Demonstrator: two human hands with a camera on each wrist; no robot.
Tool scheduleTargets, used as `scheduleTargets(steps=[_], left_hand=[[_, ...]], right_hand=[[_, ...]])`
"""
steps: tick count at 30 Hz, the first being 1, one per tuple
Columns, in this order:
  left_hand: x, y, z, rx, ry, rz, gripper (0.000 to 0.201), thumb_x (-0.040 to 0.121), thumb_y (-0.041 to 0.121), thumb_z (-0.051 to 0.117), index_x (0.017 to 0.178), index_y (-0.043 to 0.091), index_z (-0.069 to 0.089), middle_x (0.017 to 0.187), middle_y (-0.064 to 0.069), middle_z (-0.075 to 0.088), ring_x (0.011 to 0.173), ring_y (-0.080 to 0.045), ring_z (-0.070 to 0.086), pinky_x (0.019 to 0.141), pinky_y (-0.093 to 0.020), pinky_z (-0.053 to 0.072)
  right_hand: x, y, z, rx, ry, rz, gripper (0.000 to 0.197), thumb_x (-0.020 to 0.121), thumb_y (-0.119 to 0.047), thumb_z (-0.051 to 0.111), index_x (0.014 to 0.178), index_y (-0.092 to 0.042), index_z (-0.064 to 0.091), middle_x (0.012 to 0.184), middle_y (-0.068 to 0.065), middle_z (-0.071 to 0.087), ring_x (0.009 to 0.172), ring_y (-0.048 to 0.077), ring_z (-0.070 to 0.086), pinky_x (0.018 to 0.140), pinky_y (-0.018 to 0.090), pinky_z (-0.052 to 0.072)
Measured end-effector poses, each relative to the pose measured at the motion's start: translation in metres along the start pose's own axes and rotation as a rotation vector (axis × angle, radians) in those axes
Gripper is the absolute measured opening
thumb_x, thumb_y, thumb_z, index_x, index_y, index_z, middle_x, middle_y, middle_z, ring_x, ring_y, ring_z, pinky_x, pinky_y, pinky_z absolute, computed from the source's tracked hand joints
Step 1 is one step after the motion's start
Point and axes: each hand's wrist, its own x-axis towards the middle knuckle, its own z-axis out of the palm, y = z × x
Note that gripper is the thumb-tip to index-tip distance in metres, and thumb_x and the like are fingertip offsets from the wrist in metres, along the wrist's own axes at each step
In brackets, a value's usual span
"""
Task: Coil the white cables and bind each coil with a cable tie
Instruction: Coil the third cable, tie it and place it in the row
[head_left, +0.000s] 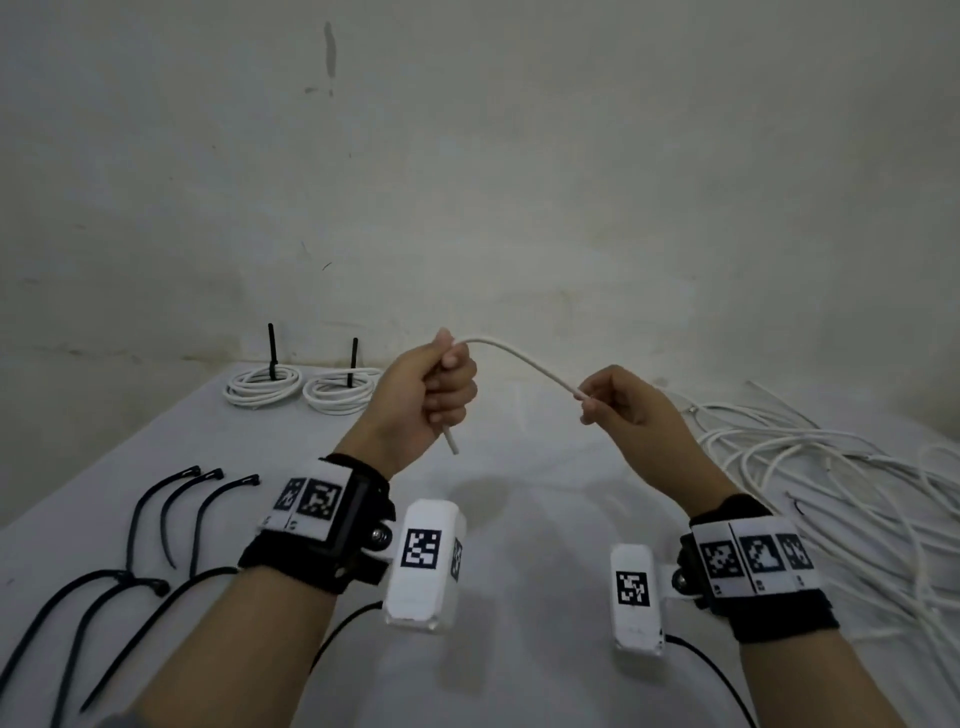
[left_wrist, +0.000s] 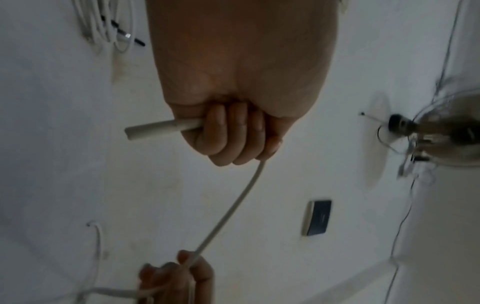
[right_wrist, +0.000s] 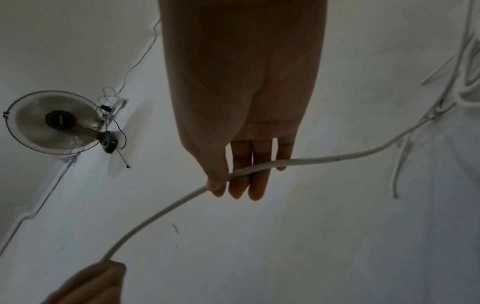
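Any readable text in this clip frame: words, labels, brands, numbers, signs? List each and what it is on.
No readable words or numbers in any view.
Wrist bands: black-and-white square marker codes only; small marks beneath them are too small to read.
Wrist cameras: one square marker code each, no letters.
Wall plate: a faint mark, too blurred to read.
Fan, cable, ties: no print visible.

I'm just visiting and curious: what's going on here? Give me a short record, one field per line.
Activity: starting a new coil
Left hand: fist grips white cable near its cut end
Right hand: pinches same cable further along
Finished coils: two, tied, at table's far edge
Loose cables: tangled pile on the right
Spare cable ties: black, lying on the left
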Motion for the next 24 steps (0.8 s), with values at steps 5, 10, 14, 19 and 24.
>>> scheduleTargets(steps=[5,10,14,19,24], left_hand=[[-0.005,0.008,-0.002,-0.295,0.047,0.165,0.051,0.097,0.036,0.030,0.054,0.020,0.052,0.045,0.009,0.029,0.035,-0.002,0.025,0.034,-0.014,0.019],[-0.001,0.014,0.006,-0.315,0.094,0.272,0.039,0.101,0.036,0.024,0.072,0.018,0.042,0.048,0.009,0.030,0.039,-0.003,0.027,0.038,-0.014,0.027],[-0.002,0.009,0.013,0.022,0.130,0.231,0.036,0.104,0.029,0.024,0.075,0.016,0.040,0.050,0.008,0.030,0.042,-0.005,0.026,0.042,-0.016,0.028],[-0.019,-0.008,0.013,0.437,0.079,0.140,0.036,0.104,0.025,0.026,0.075,0.013,0.043,0.051,0.007,0.036,0.045,-0.008,0.031,0.046,-0.021,0.029],[-0.036,-0.018,0.022,0.440,-0.024,0.092,0.040,0.102,0.027,0.029,0.071,0.011,0.047,0.048,0.003,0.041,0.039,-0.009,0.033,0.040,-0.019,0.035]], right_hand=[[-0.011,0.007,0.009,-0.086,-0.032,-0.040,0.028,0.095,-0.009,0.051,0.088,-0.035,0.050,0.076,-0.006,0.065,0.078,0.012,0.059,0.066,0.013,0.041],[-0.019,-0.024,0.032,-0.223,-0.245,-0.195,0.020,0.094,-0.006,0.051,0.098,-0.024,0.059,0.082,-0.002,0.061,0.078,0.011,0.058,0.072,0.022,0.046],[-0.024,-0.059,0.046,-0.307,-0.352,-0.366,0.020,0.093,-0.006,0.053,0.107,-0.017,0.062,0.087,-0.002,0.055,0.077,0.014,0.056,0.071,0.025,0.046],[-0.015,-0.087,0.027,-0.317,-0.263,-0.502,0.019,0.088,-0.009,0.059,0.099,-0.016,0.073,0.078,-0.006,0.051,0.065,0.003,0.047,0.064,0.008,0.035],[-0.004,-0.092,0.021,-0.207,-0.054,-0.415,0.017,0.078,-0.023,0.077,0.085,-0.016,0.063,0.065,-0.006,0.054,0.060,0.007,0.048,0.057,0.012,0.035]])
